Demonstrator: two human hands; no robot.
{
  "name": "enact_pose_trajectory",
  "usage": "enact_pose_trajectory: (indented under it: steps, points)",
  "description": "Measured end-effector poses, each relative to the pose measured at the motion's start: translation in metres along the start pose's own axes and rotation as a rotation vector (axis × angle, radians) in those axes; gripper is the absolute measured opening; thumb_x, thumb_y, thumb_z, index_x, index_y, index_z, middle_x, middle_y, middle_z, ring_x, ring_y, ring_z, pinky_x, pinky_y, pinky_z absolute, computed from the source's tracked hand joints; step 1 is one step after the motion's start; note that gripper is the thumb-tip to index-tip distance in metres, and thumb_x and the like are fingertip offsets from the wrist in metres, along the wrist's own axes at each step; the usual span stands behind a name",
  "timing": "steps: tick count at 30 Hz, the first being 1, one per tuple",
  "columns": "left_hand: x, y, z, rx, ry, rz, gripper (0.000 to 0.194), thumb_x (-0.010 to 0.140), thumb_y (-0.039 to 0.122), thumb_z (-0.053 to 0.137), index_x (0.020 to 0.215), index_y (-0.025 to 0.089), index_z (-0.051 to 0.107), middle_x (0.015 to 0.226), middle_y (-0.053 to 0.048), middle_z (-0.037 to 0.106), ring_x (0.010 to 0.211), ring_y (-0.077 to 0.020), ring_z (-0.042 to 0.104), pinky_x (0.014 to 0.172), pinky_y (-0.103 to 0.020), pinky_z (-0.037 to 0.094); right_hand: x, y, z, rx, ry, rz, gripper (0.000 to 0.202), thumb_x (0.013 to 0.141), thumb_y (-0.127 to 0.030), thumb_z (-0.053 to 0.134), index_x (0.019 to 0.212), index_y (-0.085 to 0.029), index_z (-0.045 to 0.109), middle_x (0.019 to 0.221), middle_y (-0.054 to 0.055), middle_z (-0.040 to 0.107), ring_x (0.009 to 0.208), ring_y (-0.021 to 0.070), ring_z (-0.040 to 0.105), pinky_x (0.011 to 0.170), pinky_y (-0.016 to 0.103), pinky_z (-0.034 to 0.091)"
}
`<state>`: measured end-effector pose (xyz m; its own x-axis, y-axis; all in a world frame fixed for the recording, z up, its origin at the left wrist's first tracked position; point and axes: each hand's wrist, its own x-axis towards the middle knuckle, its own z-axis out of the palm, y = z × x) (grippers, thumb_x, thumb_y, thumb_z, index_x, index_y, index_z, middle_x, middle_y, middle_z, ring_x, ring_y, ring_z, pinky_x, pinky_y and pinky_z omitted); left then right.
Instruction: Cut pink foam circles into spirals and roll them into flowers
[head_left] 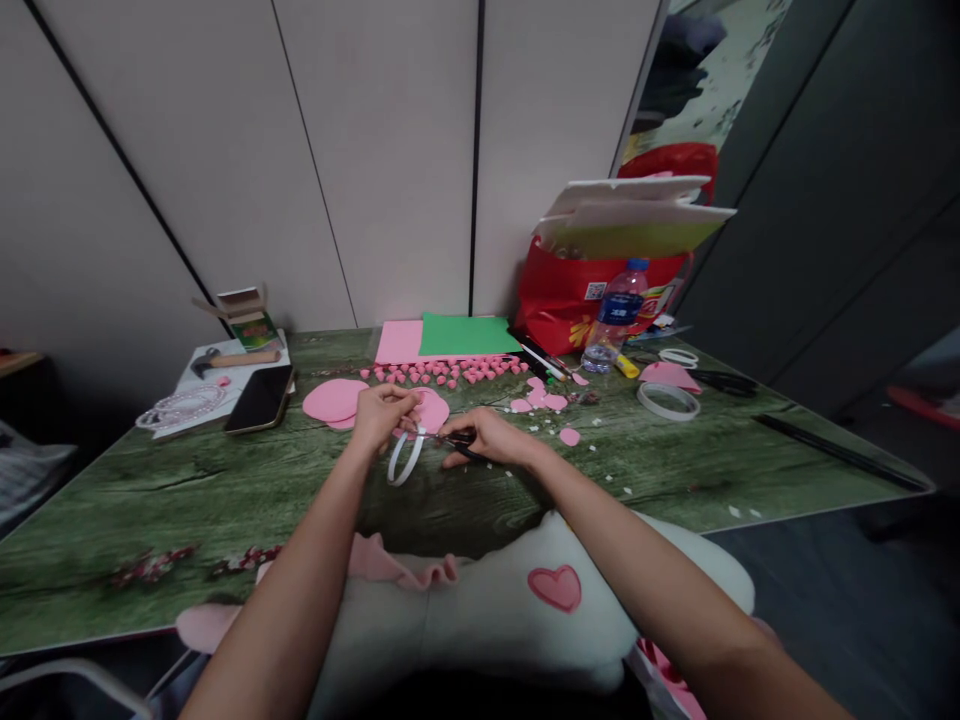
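My left hand is closed in a pinch on the end of a roll of white tape, whose ring hangs below the fingers. In my right hand is a pair of black-handled scissors, their blades pointing left at the tape close to my left fingertips. Just behind the tape lies a pink round cutout, partly covered by my left hand. Another pink cutout rests to the left of that hand. A row of small pink rose-like pieces stretches across the table beyond both hands.
Pink and green sheets lie at the back. A water bottle stands by a red bag. On the right is a larger tape roll; on the left, a phone and a hammer. Small pink petals and white scraps are scattered nearby.
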<state>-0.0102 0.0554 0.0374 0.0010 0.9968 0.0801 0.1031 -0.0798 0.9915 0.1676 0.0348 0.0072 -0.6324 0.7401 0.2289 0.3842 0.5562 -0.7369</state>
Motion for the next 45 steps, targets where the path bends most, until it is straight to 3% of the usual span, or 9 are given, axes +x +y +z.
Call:
enact_pose_trajectory:
  steps: [8, 11, 14, 17, 23, 29, 36, 41, 45]
  points:
    - [-0.002, 0.000, 0.002, 0.017, -0.028, 0.021, 0.029, 0.049, 0.033, 0.071, 0.059, 0.011, 0.055, 0.040, 0.000, 0.056, 0.029, -0.0103, 0.048, 0.032, -0.021, 0.040, -0.002, -0.001, -0.002, -0.160, -0.014, 0.003, 0.037, 0.060, -0.049, 0.061, 0.074, -0.014, 0.062, 0.050, -0.007, 0.031, 0.047, 0.0053, 0.025, 0.046, 0.018, 0.018]
    - [-0.002, -0.001, 0.002, 0.027, -0.036, 0.018, 0.029, 0.048, 0.031, 0.072, 0.059, 0.011, 0.055, 0.040, 0.000, 0.055, 0.030, -0.0096, 0.049, 0.031, -0.019, 0.039, -0.003, -0.005, -0.003, -0.283, 0.024, 0.027, 0.036, 0.059, -0.049, 0.062, 0.075, -0.017, 0.061, 0.051, -0.006, 0.037, 0.049, 0.0061, 0.031, 0.048, 0.018, 0.021]
    - [-0.002, -0.002, 0.002, 0.045, -0.062, -0.016, 0.027, 0.047, 0.029, 0.072, 0.059, 0.011, 0.056, 0.042, 0.001, 0.056, 0.032, -0.0093, 0.050, 0.032, -0.019, 0.041, -0.003, -0.009, -0.004, -0.423, 0.126, -0.002, 0.045, 0.052, -0.046, 0.069, 0.087, -0.020, 0.058, 0.070, -0.002, 0.051, 0.066, 0.0115, 0.044, 0.057, 0.019, 0.029]
    - [0.000, -0.006, 0.001, 0.094, -0.112, -0.044, 0.022, 0.048, 0.025, 0.071, 0.057, 0.010, 0.057, 0.043, 0.000, 0.055, 0.034, -0.0096, 0.051, 0.035, -0.020, 0.044, -0.004, -0.009, -0.008, -0.536, 0.184, -0.031, 0.055, 0.050, -0.034, 0.074, 0.099, -0.021, 0.052, 0.092, 0.004, 0.051, 0.087, 0.0179, 0.044, 0.069, 0.024, 0.033]
    - [0.006, -0.018, -0.001, 0.267, -0.160, -0.058, 0.012, 0.055, 0.018, 0.065, 0.055, 0.011, 0.056, 0.042, 0.001, 0.054, 0.033, -0.0105, 0.051, 0.032, -0.018, 0.038, -0.009, -0.004, -0.017, -0.629, 0.084, 0.086, 0.057, 0.054, -0.017, 0.071, 0.107, -0.021, 0.049, 0.097, 0.006, 0.048, 0.095, 0.0203, 0.042, 0.075, 0.028, 0.033]
    - [0.005, -0.022, 0.002, 0.462, -0.151, -0.018, 0.008, 0.057, 0.015, 0.061, 0.052, 0.012, 0.055, 0.043, 0.000, 0.056, 0.035, -0.0119, 0.054, 0.031, -0.016, 0.032, -0.014, -0.008, -0.021, -0.678, 0.030, 0.176, 0.049, 0.056, -0.017, 0.068, 0.103, -0.021, 0.053, 0.096, 0.007, 0.053, 0.094, 0.0216, 0.046, 0.075, 0.028, 0.034]
    - [0.006, -0.030, 0.007, 0.442, -0.156, 0.036, 0.007, 0.052, 0.016, 0.063, 0.050, 0.013, 0.057, 0.045, 0.000, 0.056, 0.038, -0.0111, 0.052, 0.034, -0.018, 0.039, -0.022, -0.007, -0.037, -0.625, -0.204, 0.273, 0.064, 0.046, -0.021, 0.073, 0.107, -0.021, 0.054, 0.096, 0.006, 0.058, 0.088, 0.0214, 0.053, 0.069, 0.023, 0.037]
    - [0.006, -0.032, 0.008, 0.438, -0.155, 0.048, 0.007, 0.052, 0.017, 0.063, 0.051, 0.013, 0.057, 0.045, -0.001, 0.057, 0.037, -0.0115, 0.052, 0.034, -0.018, 0.039, -0.026, -0.012, -0.038, -0.672, -0.183, 0.272, 0.046, 0.057, -0.003, 0.058, 0.099, -0.021, 0.060, 0.093, 0.007, 0.062, 0.088, 0.0194, 0.054, 0.071, 0.022, 0.036]
    - [0.005, -0.031, 0.009, 0.445, -0.162, 0.055, 0.007, 0.053, 0.018, 0.062, 0.051, 0.013, 0.057, 0.046, -0.002, 0.058, 0.037, -0.0116, 0.052, 0.034, -0.019, 0.039, -0.025, -0.012, -0.034, -0.717, -0.076, 0.306, 0.034, 0.062, -0.001, 0.051, 0.088, -0.018, 0.065, 0.089, 0.011, 0.062, 0.088, 0.0194, 0.053, 0.073, 0.024, 0.035]
